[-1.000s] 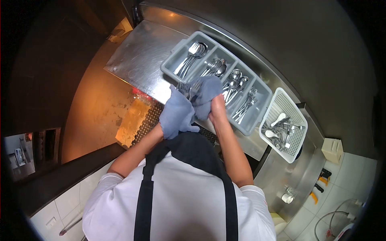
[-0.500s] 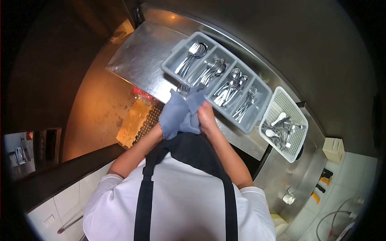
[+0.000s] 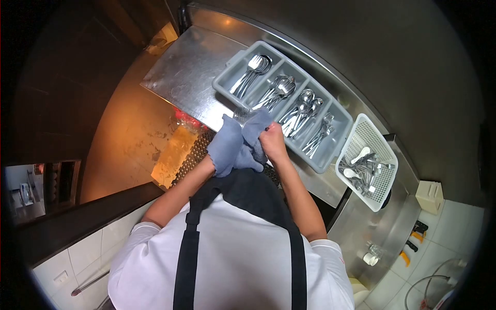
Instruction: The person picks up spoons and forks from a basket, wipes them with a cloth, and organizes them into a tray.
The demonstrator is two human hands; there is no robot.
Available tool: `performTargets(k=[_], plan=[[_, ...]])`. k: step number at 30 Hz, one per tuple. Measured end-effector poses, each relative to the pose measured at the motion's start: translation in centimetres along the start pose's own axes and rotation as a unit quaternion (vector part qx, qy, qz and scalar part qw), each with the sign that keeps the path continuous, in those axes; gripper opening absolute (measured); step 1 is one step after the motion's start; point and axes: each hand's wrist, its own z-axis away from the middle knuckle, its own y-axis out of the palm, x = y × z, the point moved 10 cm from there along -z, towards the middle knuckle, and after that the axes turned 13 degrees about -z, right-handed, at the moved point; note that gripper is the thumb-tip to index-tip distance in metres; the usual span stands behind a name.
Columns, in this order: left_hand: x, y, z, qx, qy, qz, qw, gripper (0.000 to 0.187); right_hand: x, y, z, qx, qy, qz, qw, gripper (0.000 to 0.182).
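Both my hands are wrapped in a blue-grey cloth (image 3: 233, 146) just in front of my chest. My left hand (image 3: 223, 151) is almost fully covered by the cloth and grips it around some forks (image 3: 238, 112), whose tines stick out at the top. My right hand (image 3: 273, 143) pinches the cloth from the right side. Just beyond them a grey cutlery tray (image 3: 338, 113) with several compartments holds sorted forks and spoons.
A white perforated basket (image 3: 368, 133) with loose cutlery stands to the right of the tray on the steel counter (image 3: 183, 72). A steel wall runs behind. Below the counter edge lie an orange-lit floor and a dark mat.
My right hand pulled back from the tray's edge toward my body with the cloth, then shifted slightly right. The cloth bunched tighter around the forks.
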Motion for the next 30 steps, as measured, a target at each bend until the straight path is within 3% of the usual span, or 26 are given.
performTargets(k=[1,2,4,5,6,7,8,10,11,13,14,16,20,21,23,25,26,28,29,30], plan=[[-2.7,-1.6,-0.2,0.025,0.024,-0.125,0.992,0.106,1.0,-0.4,0.1,-0.031,-0.051,0.009,0.998,0.022],[-6.3,-3.0,-0.5,0.126,0.048,-0.338,0.931,0.107,2.0,-0.5,0.4,-0.064,-0.103,0.018,0.992,0.022],[-7.3,-3.3,-0.7,0.151,0.064,-0.426,0.890,0.107,3.3,-2.2,0.8,-0.142,-0.173,0.080,0.971,0.021],[-6.2,-3.1,-0.5,0.083,0.056,-0.311,0.945,0.106,3.5,-3.6,0.6,-0.186,-0.189,0.132,0.955,0.019],[-7.2,-3.8,-0.3,0.051,0.074,-0.295,0.951,0.101,4.4,-4.6,1.0,-0.229,-0.203,0.184,0.934,0.018],[-8.3,-4.5,-0.1,0.018,0.093,-0.280,0.955,0.096,6.0,-4.1,1.3,-0.197,-0.223,0.182,0.937,0.017],[-9.8,-4.2,0.2,0.021,0.140,-0.369,0.918,0.087,4.7,-6.0,1.0,-0.229,-0.207,0.066,0.949,0.019],[-10.2,-4.3,0.0,-0.020,0.145,-0.368,0.918,0.072,1.5,-8.7,0.0,-0.282,-0.168,-0.170,0.929,0.025],[-8.0,-3.3,-0.3,-0.064,0.103,-0.277,0.953,0.065,0.3,-7.9,-0.4,-0.221,-0.123,-0.290,0.923,0.034],[-6.8,-3.4,-0.7,-0.102,0.060,-0.216,0.969,0.059,-0.8,-6.3,0.3,-0.180,-0.083,-0.311,0.930,0.031],[-6.5,-3.0,-0.8,-0.098,0.058,-0.250,0.962,0.059,-1.4,-5.3,0.8,-0.159,-0.062,-0.320,0.932,0.029],[-6.4,-2.3,-1.1,-0.096,0.069,-0.267,0.956,0.060,-2.1,-3.6,1.9,-0.150,-0.074,-0.097,0.981,0.026],[-11.0,-1.6,-0.6,-0.005,0.179,-0.329,0.927,0.062,0.8,-6.4,3.5,-0.198,-0.062,-0.197,0.958,0.025],[-12.1,-1.6,-0.5,-0.001,0.203,-0.339,0.919,0.059,1.4,-6.9,3.2,-0.168,-0.070,-0.258,0.949,0.025],[-13.3,-1.3,-0.7,-0.037,0.232,-0.321,0.917,0.053,1.3,-7.9,4.6,-0.217,-0.064,-0.177,0.958,0.025],[-11.0,0.2,-2.1,-0.031,0.135,-0.204,0.969,0.044,0.9,-7.6,6.4,-0.221,-0.072,-0.057,0.971,0.024],[-8.6,1.8,-2.7,0.016,0.030,-0.112,0.993,0.040,-0.2,-7.1,6.9,-0.202,-0.069,-0.071,0.974,0.022],[-9.5,3.3,-2.9,0.069,0.046,-0.216,0.973,0.035,-0.9,-8.5,7.6,-0.225,-0.038,-0.170,0.959,0.023],[-11.5,4.3,-2.4,0.069,0.165,-0.403,0.898,0.034,-0.7,-9.9,7.7,-0.238,-0.036,-0.176,0.954,0.023],[-13.3,5.3,-1.2,0.066,0.277,-0.567,0.773,0.034,-0.5,-11.9,7.6,-0.252,-0.035,-0.183,0.949,0.022]])
